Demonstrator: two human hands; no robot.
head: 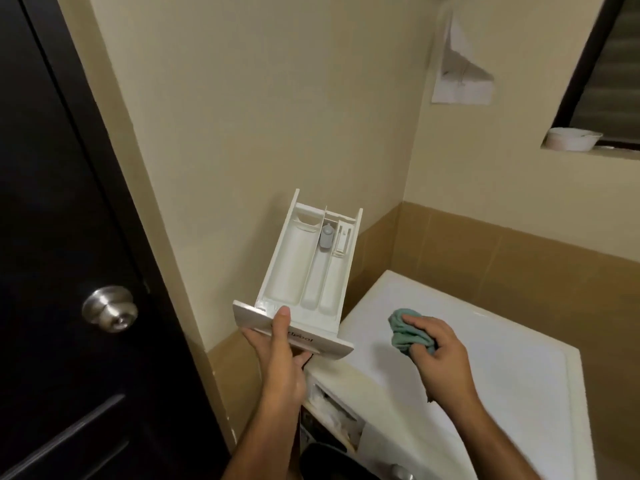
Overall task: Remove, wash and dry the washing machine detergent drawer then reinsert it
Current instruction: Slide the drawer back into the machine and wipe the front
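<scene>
My left hand grips the white detergent drawer by its front panel, thumb on top, and holds it in the air with its open compartments facing me. A grey cap sits in the middle compartment. My right hand holds a bunched teal cloth over the top of the white washing machine. Below the left hand, the machine's empty drawer slot shows at its upper left corner.
A dark door with a metal knob stands at the left. Beige walls close the corner behind the machine. A paper sheet hangs on the wall, and a white bowl sits on the window sill at the upper right.
</scene>
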